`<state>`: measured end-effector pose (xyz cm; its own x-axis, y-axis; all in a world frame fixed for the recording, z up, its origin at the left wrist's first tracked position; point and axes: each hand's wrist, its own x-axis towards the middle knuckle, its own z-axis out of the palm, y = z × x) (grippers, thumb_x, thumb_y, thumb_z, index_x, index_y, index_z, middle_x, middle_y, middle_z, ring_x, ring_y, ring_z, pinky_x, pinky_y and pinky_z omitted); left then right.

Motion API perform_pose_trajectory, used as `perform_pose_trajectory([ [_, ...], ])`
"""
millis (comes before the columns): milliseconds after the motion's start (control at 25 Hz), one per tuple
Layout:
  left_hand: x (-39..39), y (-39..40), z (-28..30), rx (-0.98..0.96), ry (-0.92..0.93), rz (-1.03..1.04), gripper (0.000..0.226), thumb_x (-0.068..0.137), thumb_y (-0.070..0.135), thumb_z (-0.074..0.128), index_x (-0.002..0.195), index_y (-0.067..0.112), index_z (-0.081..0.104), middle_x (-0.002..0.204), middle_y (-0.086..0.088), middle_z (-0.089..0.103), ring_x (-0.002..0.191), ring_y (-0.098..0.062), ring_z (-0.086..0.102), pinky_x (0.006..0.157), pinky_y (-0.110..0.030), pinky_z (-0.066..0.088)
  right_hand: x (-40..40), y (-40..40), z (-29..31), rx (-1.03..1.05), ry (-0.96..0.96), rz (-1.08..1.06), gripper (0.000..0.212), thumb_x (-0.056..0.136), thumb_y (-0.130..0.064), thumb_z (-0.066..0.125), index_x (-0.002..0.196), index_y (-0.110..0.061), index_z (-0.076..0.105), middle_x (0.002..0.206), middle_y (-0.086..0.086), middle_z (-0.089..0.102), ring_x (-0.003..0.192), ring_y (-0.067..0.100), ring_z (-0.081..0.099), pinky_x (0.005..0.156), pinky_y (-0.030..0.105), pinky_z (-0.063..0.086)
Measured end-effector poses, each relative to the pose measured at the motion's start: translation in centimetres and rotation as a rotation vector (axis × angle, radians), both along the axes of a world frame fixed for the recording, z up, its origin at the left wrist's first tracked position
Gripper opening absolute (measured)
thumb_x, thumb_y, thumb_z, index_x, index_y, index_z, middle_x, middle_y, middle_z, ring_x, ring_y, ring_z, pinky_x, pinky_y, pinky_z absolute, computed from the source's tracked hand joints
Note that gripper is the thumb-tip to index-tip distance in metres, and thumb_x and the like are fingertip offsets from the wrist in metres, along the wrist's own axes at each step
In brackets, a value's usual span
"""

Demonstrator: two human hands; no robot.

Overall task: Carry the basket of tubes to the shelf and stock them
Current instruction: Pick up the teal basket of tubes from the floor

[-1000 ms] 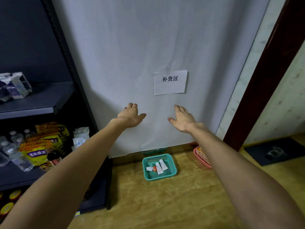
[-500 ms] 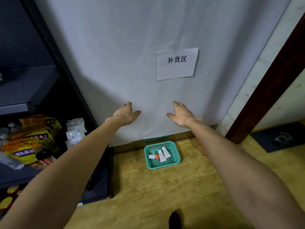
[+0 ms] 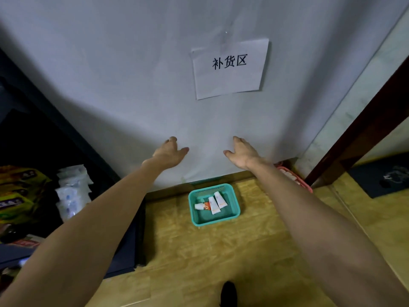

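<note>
Basket (image 3: pixel 214 204) on floor (image 3: pixel 199 251), three tubes (image 3: pixel 214 204) inside. Left hand (image 3: pixel 170 152), right hand (image 3: pixel 242 152) above; grip wide, empty.

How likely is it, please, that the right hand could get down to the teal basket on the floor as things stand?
Probably yes. The right hand is open and empty, held out above the teal basket, and nothing lies between them. The basket sits uncovered on the floor, though the person would likely need to bend down.

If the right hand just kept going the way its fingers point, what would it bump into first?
Probably the grey wall sheet. The right hand points forward and up toward it, below the paper sign, with nothing between. The gap is hard to judge. The basket lies lower, off that line.
</note>
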<state>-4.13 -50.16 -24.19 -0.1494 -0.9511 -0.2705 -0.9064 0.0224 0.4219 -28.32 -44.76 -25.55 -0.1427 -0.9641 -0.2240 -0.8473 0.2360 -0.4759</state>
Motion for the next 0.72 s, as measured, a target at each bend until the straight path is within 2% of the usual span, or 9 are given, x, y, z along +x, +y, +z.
perform_pose_trajectory([
  [440, -3.2, -7.4, -11.1, 0.185, 0.027, -0.026, 0.068, 0.098, 0.050, 0.046, 0.151, 0.010, 0.031, 0.155, -0.013, 0.039, 0.136, -0.034, 0.045, 0.111, -0.044, 0.039, -2.4, -6.2, -10.1, 0.178, 0.023, -0.002, 0.067, 0.097, -0.043, 0.051, 0.151, -0.011, 0.027, 0.155, 0.012, 0.037, 0.140, 0.032, 0.039, 0.113, 0.045, 0.036],
  [720, -0.9, -12.8, -17.7, 0.265, -0.028, -0.053, 0.066, 0.096, 0.052, 0.046, 0.148, 0.013, 0.036, 0.152, -0.013, 0.043, 0.132, -0.033, 0.049, 0.106, -0.042, 0.042, -1.4, -10.8, -17.5, 0.246, -0.095, -0.067, 0.067, 0.098, -0.042, 0.050, 0.152, -0.012, 0.027, 0.156, 0.013, 0.035, 0.140, 0.035, 0.038, 0.113, 0.048, 0.036],
])
